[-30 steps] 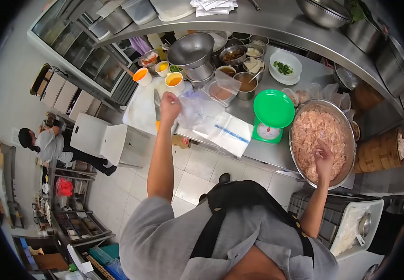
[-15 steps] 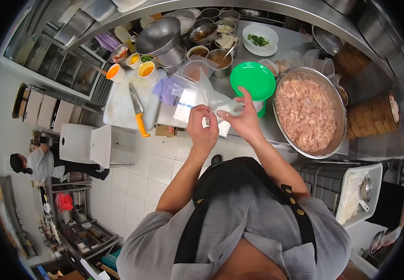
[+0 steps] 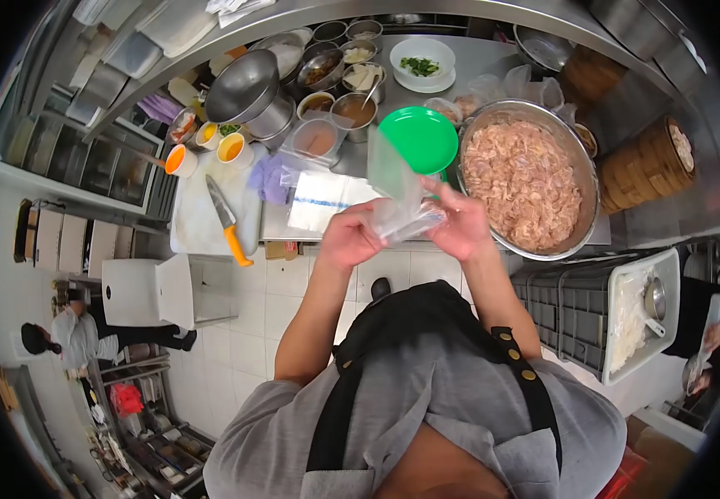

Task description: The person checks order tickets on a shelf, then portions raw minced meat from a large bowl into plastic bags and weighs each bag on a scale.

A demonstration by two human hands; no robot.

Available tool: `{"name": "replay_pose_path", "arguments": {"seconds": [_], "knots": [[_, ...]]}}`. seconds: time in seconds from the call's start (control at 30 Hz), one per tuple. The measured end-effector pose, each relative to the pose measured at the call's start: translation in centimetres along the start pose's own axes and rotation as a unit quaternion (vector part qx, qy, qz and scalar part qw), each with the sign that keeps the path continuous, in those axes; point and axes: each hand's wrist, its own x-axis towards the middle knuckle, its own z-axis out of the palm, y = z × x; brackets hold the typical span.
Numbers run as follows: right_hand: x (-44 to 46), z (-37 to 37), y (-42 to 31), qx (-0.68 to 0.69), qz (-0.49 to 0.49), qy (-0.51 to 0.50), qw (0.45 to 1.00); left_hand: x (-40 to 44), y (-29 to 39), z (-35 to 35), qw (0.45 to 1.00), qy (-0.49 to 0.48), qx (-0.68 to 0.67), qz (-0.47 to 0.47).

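Observation:
Between my two hands is a clear plastic bag [image 3: 395, 204], its upper part standing up in front of the green plate. My left hand [image 3: 352, 236] pinches the bag's left side. On the other side, my right hand [image 3: 461, 223] grips the bag with its fingers curled round it. Just beyond lies a green plate [image 3: 418, 140], partly covered by the bag. Left of the bag, a stack of flat bags with a blue stripe [image 3: 327, 201] rests on the counter. A large metal bowl of raw sliced meat [image 3: 526, 179] stands close to my right hand.
A knife with an orange handle [image 3: 229, 224] lies on the white cutting board [image 3: 194, 218] at left. Metal pots [image 3: 352, 112] and a white bowl of chopped greens [image 3: 421, 65] stand behind. Bamboo steamers [image 3: 647, 170] are at right. Other people [image 3: 86, 328] are at the sides.
My hands have moved apart and spread the bag, which now stands wider. My right fingers have curled in. The view has shifted, so the counter items appear further left.

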Motion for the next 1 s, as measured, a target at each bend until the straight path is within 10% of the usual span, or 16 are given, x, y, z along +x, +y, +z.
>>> {"name": "replay_pose_path", "arguments": {"seconds": [0.1,0.17,0.3,0.47,0.5,0.53,0.57,0.63,0.73,0.8,0.9,0.97,1.0], "knots": [[-0.2,1.7,-1.9,-0.276,-0.158,0.006,0.948,3.6,-0.2,-0.1,0.982,0.182,0.041,0.02],[-1.8,4.9,-3.7,-0.62,-0.134,0.121,0.764,4.9,0.4,1.4,0.975,0.191,0.117,0.009],[-0.6,3.1,-5.6,-0.777,-0.223,0.226,0.543,6.1,1.8,5.5,0.957,0.128,0.254,-0.061],[1.3,1.7,-10.6,-0.75,-0.203,0.335,0.533,8.2,3.3,8.6,0.91,-0.075,0.401,0.072],[1.9,1.1,-11.7,-0.734,-0.238,0.327,0.545,9.4,3.6,9.8,0.842,-0.08,0.523,0.106],[2.2,0.5,-12.6,-0.718,-0.268,0.32,0.557,11.3,3.4,11.2,0.628,-0.093,0.73,0.253],[2.1,0.7,-13.5,-0.715,-0.265,0.332,0.555,12.8,3.4,11.9,0.633,-0.102,0.727,0.246],[2.1,1.6,-14.8,-0.72,-0.264,0.275,0.58,16.2,3.4,12.2,0.316,0.029,0.901,0.297],[2.3,0.9,-16.8,-0.724,-0.223,0.297,0.581,21.0,4.9,12.0,0.33,0.122,0.875,0.331],[1.3,-0.3,-17.7,-0.704,-0.238,0.323,0.587,21.6,5.6,13.2,0.47,0.061,0.822,0.315],[0.2,-0.5,-17.9,-0.689,-0.281,0.338,0.575,20.2,1.5,14.4,0.524,-0.071,0.765,0.367],[-0.9,-0.9,-17.4,-0.698,-0.295,0.336,0.56,21.3,-0.8,13.5,0.502,-0.096,0.781,0.359],[-1.1,-1.1,-17.8,-0.703,-0.314,0.338,0.541,22.2,-1.5,12.6,0.392,-0.039,0.855,0.338]]}}
